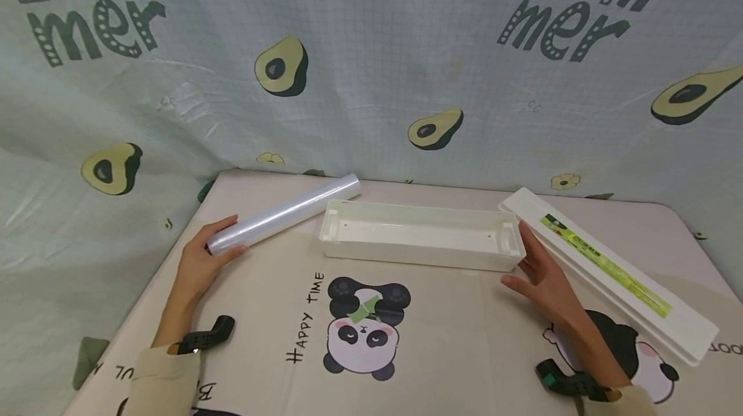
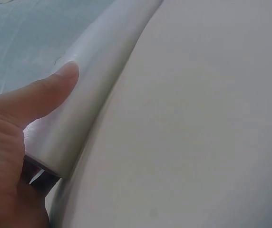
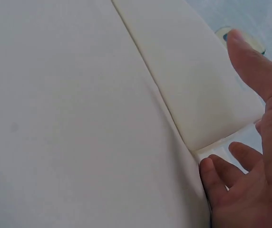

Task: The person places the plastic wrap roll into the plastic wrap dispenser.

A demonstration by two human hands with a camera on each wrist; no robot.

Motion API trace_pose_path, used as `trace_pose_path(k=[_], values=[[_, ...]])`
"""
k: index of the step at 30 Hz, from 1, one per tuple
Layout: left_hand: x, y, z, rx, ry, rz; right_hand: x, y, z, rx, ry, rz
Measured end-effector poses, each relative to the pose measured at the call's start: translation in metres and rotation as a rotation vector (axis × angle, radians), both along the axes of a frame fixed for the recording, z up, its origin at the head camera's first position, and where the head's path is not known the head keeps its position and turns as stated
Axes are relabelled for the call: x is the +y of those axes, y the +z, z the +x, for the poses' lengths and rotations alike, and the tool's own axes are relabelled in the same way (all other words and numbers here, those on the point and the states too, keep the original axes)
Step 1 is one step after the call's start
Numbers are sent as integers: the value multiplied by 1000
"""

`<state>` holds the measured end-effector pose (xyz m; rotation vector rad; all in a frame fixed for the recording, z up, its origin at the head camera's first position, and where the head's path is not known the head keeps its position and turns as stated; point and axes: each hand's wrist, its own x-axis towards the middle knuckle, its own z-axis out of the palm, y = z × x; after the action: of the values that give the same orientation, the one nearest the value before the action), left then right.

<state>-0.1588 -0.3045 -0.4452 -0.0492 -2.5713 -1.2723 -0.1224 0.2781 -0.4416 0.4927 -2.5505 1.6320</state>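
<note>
A roll of clear plastic wrap (image 1: 284,216) lies slanted at the left of the table, its far end close to the box. My left hand (image 1: 200,258) grips its near end; in the left wrist view the thumb (image 2: 55,92) presses along the roll (image 2: 98,71) and the other fingers pass behind its end. In the middle stands a long white open-topped box (image 1: 418,258). At its right end is my right hand (image 1: 545,277), fingers by the end wall and thumb held apart. The right wrist view has these fingers (image 3: 214,183) loosely bent near the box's corner (image 3: 207,128).
A long white lid (image 1: 615,277) with a green label lies slanted at the right, beside my right forearm. The pale tablecloth (image 1: 453,332) carries panda prints. Behind the table hangs a plastic curtain (image 1: 360,80) with avocado prints.
</note>
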Motion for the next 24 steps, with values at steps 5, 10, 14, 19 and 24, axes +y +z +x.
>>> trace_pose_path(k=[5, 10, 14, 19, 24], values=[[0, 1, -2, 1, -6, 3, 1, -2, -4, 12, 32, -22], [-1, 1, -4, 0, -1, 3, 1, -2, -11, 15, 34, -20], [-2, 2, -4, -23, 3, 1, 1, -1, -16, -9, 27, -8], [-4, 7, -5, -60, 1, -6, -1, 1, -22, -61, 15, -1], [-4, 7, -7, -102, -10, 11, 0, 3, -24, -83, -15, 45]])
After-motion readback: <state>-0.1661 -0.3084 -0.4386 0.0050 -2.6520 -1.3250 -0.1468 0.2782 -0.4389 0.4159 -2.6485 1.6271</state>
